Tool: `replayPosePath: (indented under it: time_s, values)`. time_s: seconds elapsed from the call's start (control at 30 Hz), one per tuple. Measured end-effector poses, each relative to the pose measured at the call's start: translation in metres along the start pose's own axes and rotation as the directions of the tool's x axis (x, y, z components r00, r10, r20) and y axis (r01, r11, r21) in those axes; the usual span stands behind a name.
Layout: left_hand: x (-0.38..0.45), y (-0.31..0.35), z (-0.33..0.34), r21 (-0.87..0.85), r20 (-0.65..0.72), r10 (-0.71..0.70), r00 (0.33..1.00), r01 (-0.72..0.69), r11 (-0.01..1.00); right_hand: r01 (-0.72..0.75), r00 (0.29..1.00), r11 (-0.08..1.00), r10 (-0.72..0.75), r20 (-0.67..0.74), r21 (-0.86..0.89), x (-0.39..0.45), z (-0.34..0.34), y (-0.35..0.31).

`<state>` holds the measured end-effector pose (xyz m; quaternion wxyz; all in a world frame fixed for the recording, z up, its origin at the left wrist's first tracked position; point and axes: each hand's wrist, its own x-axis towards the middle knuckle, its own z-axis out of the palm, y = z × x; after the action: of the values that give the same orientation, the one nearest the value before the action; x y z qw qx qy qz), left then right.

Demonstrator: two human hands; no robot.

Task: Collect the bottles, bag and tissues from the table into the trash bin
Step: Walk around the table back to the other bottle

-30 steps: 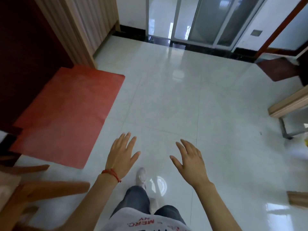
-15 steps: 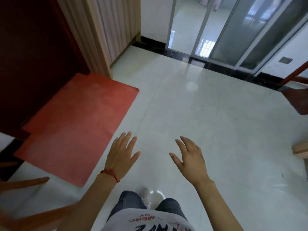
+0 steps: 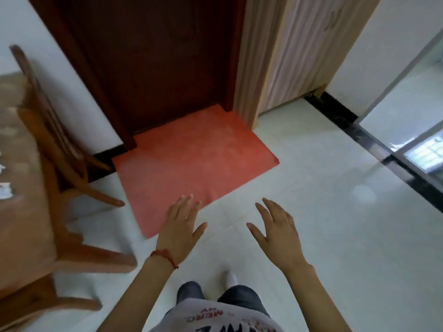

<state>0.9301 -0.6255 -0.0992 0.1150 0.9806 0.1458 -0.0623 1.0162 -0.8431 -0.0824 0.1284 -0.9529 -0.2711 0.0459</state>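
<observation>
Both hands are out in front, palms down, holding nothing. The left hand (image 3: 181,227), with a thin red string bracelet (image 3: 165,255) on the wrist, has its fingers (image 3: 189,204) straight and close together, thumb out to the side. The right hand (image 3: 278,230) has its fingers (image 3: 269,207) straight and slightly spread.

Under them is a glossy pale tiled floor (image 3: 335,236) and a flat, matte orange-red rectangular door mat (image 3: 194,161) lying against a dark brown wooden door (image 3: 155,56). At the far left there's a blurry light brown wooden counter (image 3: 19,188) with crumpled white tissues (image 3: 4,190) on it, well apart from both hands. A wooden chair with slatted back (image 3: 60,144) sits just beside it. No bottles, bag or bin I can make out.
</observation>
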Motion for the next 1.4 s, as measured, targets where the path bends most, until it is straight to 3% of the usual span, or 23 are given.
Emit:
replayPosePath:
  time_s: [0.23, 0.43, 0.73, 1.13, 1.4]
  values:
    - [-0.002, -0.007, -0.01, -0.05, -0.032, -0.269, 0.963, 0.267, 0.962, 0.234, 0.97, 0.972, -0.234, 0.064, 0.014, 0.069, -0.002, 0.0]
    - [0.009, -0.02, -0.019, -0.067, -0.032, -0.39, 0.92, 0.387, 0.92, 0.345, 0.93, 0.938, -0.348, 0.121, 0.044, 0.11, 0.005, -0.016]
    - [0.08, -0.078, -0.034, -0.098, -0.077, -0.411, 0.908, 0.404, 0.91, 0.418, 0.901, 0.907, -0.421, 0.101, 0.047, 0.2, 0.019, -0.055]
    - [0.191, -0.22, -0.083, -0.12, -0.113, -0.416, 0.902, 0.403, 0.907, 0.433, 0.889, 0.901, -0.432, 0.155, 0.028, 0.353, 0.039, -0.173]
    - [0.226, -0.271, -0.096, -0.178, -0.12, -0.483, 0.867, 0.46, 0.87, 0.475, 0.855, 0.879, -0.472, 0.213, 0.039, 0.424, 0.052, -0.221]
